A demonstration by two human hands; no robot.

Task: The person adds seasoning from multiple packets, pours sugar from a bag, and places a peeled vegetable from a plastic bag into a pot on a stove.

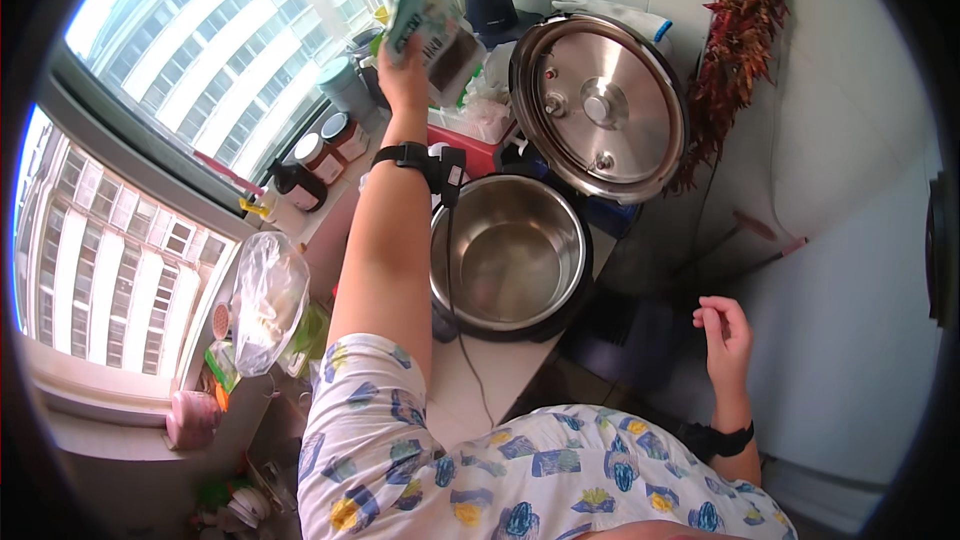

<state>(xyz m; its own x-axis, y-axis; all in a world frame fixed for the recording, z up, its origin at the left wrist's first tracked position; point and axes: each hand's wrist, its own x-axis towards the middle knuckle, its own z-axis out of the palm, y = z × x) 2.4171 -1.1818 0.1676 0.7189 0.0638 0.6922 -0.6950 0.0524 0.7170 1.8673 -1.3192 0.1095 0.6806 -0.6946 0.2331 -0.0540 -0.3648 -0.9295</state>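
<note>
My left hand [402,77] reaches to the back of the counter and grips a teal-and-white plastic food bag [430,35]. Dark contents show through the bag's clear lower part. Below that arm stands an electric pressure cooker with a steel inner pot [508,252]; whether shallow liquid or only reflections lie in its bottom, I cannot tell. Its round steel lid [600,105] is raised on the far right side, inner face toward me. My right hand [727,332] hangs at the right, away from the counter, with its fingers loosely curled together and nothing in them.
Jars [318,156] and a dark bottle [298,185] line the windowsill. A clear plastic bag [268,305] hangs at the left. Behind the cooker are a red container [465,147] and a dark blue appliance [488,0]. Dried chillies [742,50] hang at right; a cable [462,340] crosses the counter.
</note>
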